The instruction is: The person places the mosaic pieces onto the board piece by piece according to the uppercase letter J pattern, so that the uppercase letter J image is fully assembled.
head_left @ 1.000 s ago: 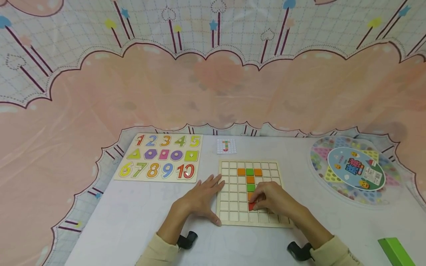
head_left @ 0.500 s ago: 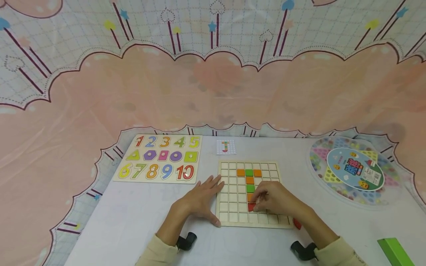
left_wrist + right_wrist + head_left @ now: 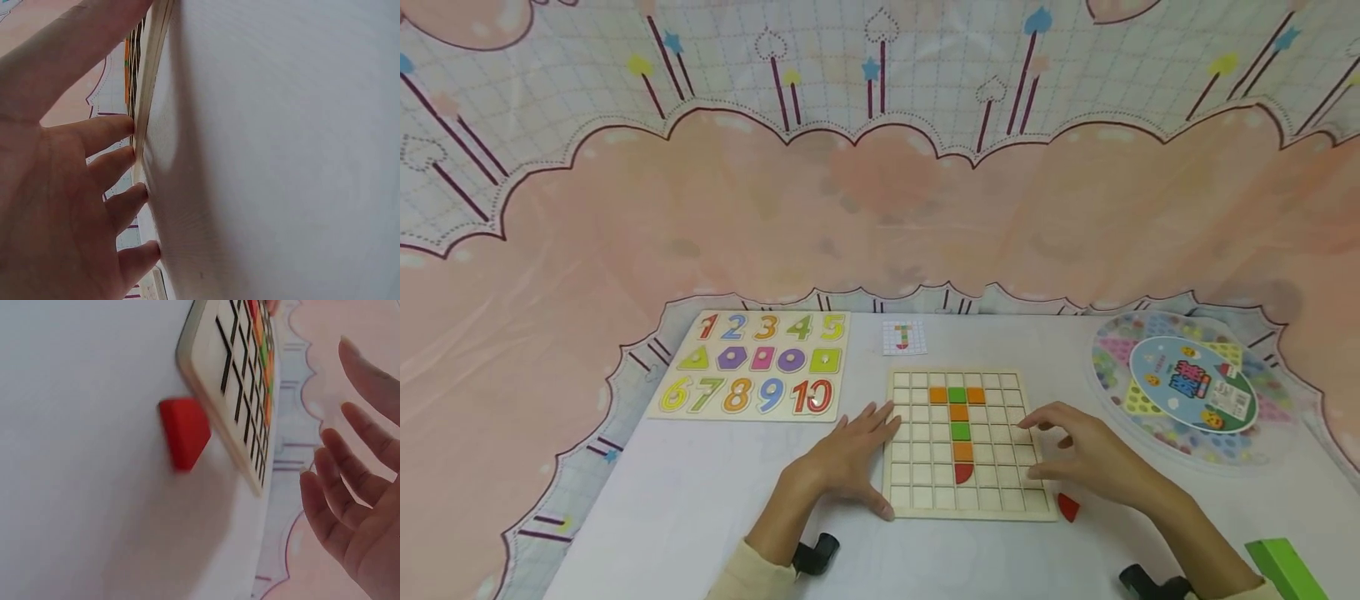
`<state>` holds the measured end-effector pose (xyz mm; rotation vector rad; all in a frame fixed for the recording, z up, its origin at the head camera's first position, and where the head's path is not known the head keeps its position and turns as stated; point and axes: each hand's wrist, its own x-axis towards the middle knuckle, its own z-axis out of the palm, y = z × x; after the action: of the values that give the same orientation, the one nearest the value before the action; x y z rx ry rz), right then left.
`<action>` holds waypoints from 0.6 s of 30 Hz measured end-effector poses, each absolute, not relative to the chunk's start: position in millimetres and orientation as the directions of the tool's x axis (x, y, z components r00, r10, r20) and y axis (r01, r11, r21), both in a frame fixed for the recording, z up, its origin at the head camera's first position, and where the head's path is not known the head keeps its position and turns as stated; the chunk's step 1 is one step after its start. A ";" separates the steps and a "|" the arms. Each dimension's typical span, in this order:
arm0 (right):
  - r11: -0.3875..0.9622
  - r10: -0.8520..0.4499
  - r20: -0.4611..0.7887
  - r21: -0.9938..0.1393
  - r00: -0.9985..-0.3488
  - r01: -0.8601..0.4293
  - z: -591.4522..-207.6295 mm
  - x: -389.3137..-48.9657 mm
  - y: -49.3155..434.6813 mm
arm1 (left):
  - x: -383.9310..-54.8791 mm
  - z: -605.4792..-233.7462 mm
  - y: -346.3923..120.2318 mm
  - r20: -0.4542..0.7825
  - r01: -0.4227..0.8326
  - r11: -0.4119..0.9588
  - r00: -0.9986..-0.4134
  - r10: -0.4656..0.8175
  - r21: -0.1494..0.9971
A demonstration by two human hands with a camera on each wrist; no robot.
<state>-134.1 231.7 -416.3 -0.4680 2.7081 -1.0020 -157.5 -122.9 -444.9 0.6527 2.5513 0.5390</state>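
A square wooden grid board lies in front of me in the head view. Orange and green square tiles form a bar with a stem on it, and a red rounded tile sits at the stem's foot. With fingers spread, my left hand touches the board's left edge; the left wrist view shows the fingertips against that edge. My right hand hovers by the right edge, fingers apart, holding nothing. Below it, a loose red quarter-round tile lies on the table beside the board's corner.
Behind the board is a small card printed with a coloured pattern. A number and shape puzzle lies at left. At right stands a clear round package, with a green block nearer the front.
My right hand has let go of the red tile on the board and moved right, past the board's edge. The loose red tile now shows fully. My left hand stays at the left edge.
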 end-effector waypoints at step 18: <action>0.739 -0.318 -0.091 -0.647 -0.944 -0.187 -434.1 -99.3 281.0 | -157.6 -446.3 -122.3 -0.294 0.357 0.807 -0.799 0.524 0.470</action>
<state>-99.3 281.0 -434.1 -0.4032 2.7444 -0.9892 -157.6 -122.3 -446.3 0.6609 2.5786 0.5547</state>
